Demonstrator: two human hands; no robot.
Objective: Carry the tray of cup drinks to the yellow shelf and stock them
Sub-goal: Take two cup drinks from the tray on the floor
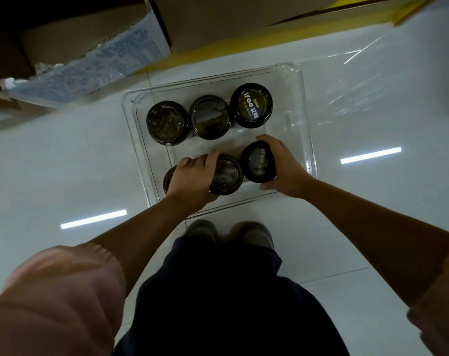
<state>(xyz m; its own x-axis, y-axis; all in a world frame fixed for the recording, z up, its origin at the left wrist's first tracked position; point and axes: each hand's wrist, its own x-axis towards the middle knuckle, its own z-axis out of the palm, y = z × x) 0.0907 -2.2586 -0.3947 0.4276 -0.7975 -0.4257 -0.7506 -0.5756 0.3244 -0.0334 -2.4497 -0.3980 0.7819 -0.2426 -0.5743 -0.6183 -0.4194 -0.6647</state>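
A clear plastic tray (pixel 304 116) rests on the white floor just ahead of my feet. It holds several dark cup drinks with black lids. Three stand in the far row: left (pixel 166 123), middle (pixel 209 116), right (pixel 251 105). My left hand (pixel 192 176) is wrapped around the near middle cup (pixel 227 174), and partly hides another cup (pixel 168 178) at the near left. My right hand (pixel 282 165) grips the near right cup (pixel 259 161) from its right side. The yellow shelf base (pixel 218 51) runs along the floor beyond the tray.
Cardboard boxes (pixel 218 19) sit on the yellow base at the top. A torn box with a printed white flap (pixel 89 65) hangs over at the upper left. My shoes (pixel 228 232) stand right behind the tray. The glossy floor tiles reflect ceiling lights.
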